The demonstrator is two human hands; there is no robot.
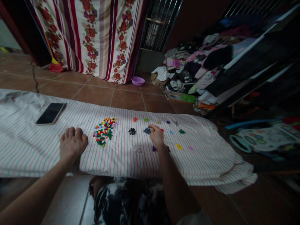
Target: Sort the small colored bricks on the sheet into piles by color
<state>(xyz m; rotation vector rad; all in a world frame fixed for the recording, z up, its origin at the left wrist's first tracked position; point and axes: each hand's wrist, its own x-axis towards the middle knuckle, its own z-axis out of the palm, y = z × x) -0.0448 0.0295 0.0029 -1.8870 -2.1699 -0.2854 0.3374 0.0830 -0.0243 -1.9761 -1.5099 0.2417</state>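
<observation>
My right hand (156, 136) reaches over a small pile of dark grey pieces (147, 130), thumb and fingertips drawn together at its edge. Whatever is between those fingertips is too small to make out. Palm down on the striped cloth (98, 162), my left hand (72, 142) rests with its fingers slightly apart and nothing in it. Between the hands lies a large mixed heap of small coloured pieces (105, 129). Single-colour clusters surround my right hand, among them black pieces (132, 131), orange pieces (135, 119) and yellow pieces (179, 146). My right hand and forearm partly hide red, purple and dark clusters.
A phone (51, 113) lies on the cloth beyond my left hand. Further green (182, 131), pink (190, 147) and pale (137, 149) clusters are spread around. On the tiled floor behind stand a purple basin (138, 81) and a heap of clothes (187, 67).
</observation>
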